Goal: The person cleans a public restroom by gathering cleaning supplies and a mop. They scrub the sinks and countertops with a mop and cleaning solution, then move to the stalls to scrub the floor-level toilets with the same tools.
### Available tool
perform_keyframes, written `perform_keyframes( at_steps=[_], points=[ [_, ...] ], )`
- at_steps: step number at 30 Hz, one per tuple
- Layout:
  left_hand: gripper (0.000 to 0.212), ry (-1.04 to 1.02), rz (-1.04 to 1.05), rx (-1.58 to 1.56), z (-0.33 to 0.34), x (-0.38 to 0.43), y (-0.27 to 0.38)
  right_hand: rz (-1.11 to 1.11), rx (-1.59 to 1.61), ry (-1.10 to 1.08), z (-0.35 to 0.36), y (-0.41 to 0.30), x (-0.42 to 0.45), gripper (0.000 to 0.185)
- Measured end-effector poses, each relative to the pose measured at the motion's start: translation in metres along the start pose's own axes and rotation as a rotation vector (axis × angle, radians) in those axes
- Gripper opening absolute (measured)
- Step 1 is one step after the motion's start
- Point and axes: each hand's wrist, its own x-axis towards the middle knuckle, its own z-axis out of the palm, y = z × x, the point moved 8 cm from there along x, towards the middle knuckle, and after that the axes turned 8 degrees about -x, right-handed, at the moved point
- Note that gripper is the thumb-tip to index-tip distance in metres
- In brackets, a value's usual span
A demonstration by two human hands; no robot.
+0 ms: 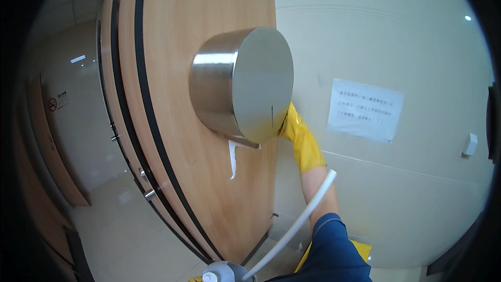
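A round stainless-steel toilet paper dispenser (pixel 263 82) is fixed to a wood-grain panel (pixel 203 0). A torn strip of white paper (pixel 233 160) hangs from its underside. My right hand (pixel 294 125), in a yellow rubber glove, is at the dispenser's lower right edge. Its fingertips are hidden there, so their grip does not show. At the bottom edge of the picture, only a sliver of my left hand (pixel 195 279) in a yellow glove shows, against a greyish-white container (pixel 227 270) with a white cap (pixel 210 277). A white tube (pixel 291 229) slants up from the container, in front of my right forearm.
A printed paper notice (pixel 364 110) is stuck on the pale wall to the right, with a small white box (pixel 469 145) farther along. Something yellow (pixel 362 248) stands behind my sleeve. Cubicle door edges with metal knobs (pixel 149 194) line the left, above a tiled floor (pixel 121 239).
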Motion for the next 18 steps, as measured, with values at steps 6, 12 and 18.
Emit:
perform_keyframes(
  at_steps=[6,12,18],
  points=[
    [0.021,0.082,-0.07,-0.017,-0.053,-0.07,-0.04,0.079,0.191,0.174,-0.007,0.108,-0.134,0.06],
    [0.022,0.185,-0.102,-0.239,-0.142,-0.135,-0.075,0.214,-0.158,-0.497,0.193,0.171,-0.339,0.066],
    [0.016,0.187,-0.063,-0.223,-0.237,-0.193,-0.094,0.218,-0.453,-0.514,0.34,0.25,-0.369,0.07]
  ],
)
